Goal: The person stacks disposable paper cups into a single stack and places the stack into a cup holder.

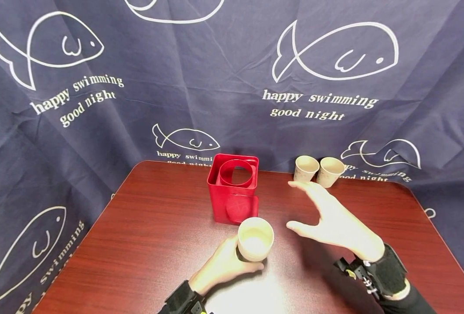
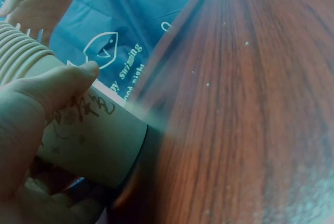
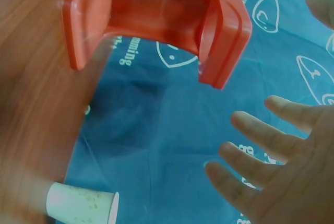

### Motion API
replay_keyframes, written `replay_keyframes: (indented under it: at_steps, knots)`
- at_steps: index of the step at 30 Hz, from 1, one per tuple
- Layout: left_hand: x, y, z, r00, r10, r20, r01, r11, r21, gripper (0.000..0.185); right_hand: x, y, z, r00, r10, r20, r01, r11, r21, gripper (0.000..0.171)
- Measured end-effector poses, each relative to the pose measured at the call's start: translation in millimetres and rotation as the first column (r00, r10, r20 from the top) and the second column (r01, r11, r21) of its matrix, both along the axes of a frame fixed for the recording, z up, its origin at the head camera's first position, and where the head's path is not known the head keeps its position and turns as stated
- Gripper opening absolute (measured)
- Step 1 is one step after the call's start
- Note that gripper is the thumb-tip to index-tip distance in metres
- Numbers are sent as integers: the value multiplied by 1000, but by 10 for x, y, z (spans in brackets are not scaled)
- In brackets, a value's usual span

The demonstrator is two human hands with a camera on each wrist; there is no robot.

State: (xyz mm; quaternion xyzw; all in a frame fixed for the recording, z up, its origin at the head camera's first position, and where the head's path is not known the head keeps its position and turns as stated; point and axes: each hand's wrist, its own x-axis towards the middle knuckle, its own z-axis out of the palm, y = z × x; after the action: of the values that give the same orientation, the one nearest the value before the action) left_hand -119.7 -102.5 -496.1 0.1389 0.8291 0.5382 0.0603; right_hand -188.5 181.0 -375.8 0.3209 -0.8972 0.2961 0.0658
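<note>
My left hand [image 1: 224,262] grips a stack of nested paper cups [image 1: 255,239] near the middle of the table, thumb on one side and fingers round the other. In the left wrist view several rims lie one over another, and the outer paper cup [image 2: 102,140] has brown print. My right hand [image 1: 332,218] hovers over the table to the right of the stack, holding nothing, thumb and fingers spread apart. Just behind the stack stands a red plastic box [image 1: 232,203] with a round ring in its open top and a flap at its front.
Two paper cups [image 1: 305,168] stand side by side at the table's back edge, beyond my right hand. The reddish-brown wooden table [image 1: 149,218] is backed by a dark blue cloth [image 1: 232,78] with white fish prints.
</note>
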Motion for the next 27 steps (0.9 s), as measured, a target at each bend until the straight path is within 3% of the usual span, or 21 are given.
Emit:
replay_keyframes:
  at_steps: [6,16,27]
  knots:
    - [0,-2,-20,1000,0,-22,0,1000,-4,64,-48,18,22,1000,-25,-4,25,1000,-5,87]
    - [2,7,9,1000,5,-2,-5,1000,-8,67,-158,31,47,998,-27,-57,25,999,-47,85]
    - [-2,2,10,1000,6,-2,-6,1000,-9,65,-167,23,75,997,-40,-64,36,997,-62,88]
